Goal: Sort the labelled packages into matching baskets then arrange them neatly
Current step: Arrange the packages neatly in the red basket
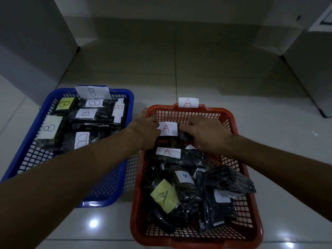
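Observation:
A red basket [251, 229] tagged A stands on the right and holds several dark plastic packages with A labels. Both hands are at its far end on one package with a white A label [168, 129]. My left hand [146, 126] grips that package's left end. My right hand [206, 133] lies on its right end, fingers curled over it. Nearer me lie another white-labelled A package [168, 152] and a yellow-labelled A package [165, 195]. A blue basket [18, 169] tagged B on the left holds several B-labelled packages [86, 114] in rows.
Both baskets sit on a glossy white tiled floor [215, 78]. White cabinets or walls stand at the left [32, 42] and at the right [314, 60]. Bare floor stretches beyond the baskets.

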The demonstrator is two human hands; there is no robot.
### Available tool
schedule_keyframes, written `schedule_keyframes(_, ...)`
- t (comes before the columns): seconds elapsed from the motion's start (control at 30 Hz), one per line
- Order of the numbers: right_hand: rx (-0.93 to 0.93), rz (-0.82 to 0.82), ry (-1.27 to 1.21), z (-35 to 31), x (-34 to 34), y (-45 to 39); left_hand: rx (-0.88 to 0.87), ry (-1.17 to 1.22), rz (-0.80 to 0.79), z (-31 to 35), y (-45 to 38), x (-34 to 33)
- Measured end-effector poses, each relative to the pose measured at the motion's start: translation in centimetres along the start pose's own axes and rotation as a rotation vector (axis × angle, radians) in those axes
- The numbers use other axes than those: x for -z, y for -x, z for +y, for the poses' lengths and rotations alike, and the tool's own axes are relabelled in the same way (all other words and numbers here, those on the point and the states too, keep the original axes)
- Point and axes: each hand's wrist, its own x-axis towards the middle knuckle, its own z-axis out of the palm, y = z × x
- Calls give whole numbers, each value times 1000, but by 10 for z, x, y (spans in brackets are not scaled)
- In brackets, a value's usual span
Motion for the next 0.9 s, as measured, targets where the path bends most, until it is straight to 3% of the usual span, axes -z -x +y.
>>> schedule_keyframes(0.3, -64, -84, -287, 21, 10, 4, -50, 14, 222, -14, -30, 10)
schedule_keyframes(0.5, -28, -81, -369, 32, -2, 7, -66, 78, 247, -2, -49, 11)
schedule_keyframes(0.9, -32, -39, -252, 24, -9, 3, 38, 111, 261, 4, -42, 10)
